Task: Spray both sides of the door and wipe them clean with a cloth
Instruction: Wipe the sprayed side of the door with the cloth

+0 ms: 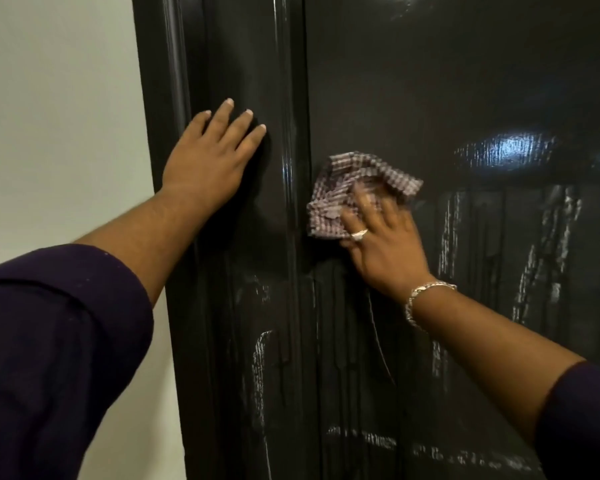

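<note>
Black and glossy, the door [430, 98] fills the view, with wet streaks running down its lower part. Your left hand [208, 157] lies flat on the door frame [222, 81], fingers straight, holding nothing. Your right hand [381, 244] presses the checked cloth [340, 188] against the door panel, fingers spread over it.

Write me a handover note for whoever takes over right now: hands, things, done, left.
Left hand: flat, fingers straight, pressing on the door near its left edge.
Right hand: pressing the cloth on the door, mid-wipe; the picture is blurred there.
Done: this side is sprayed; wet streaks show to the right of and below the cloth.
Left: wipe away those streaks. The other side and the spray are not in view.
</note>
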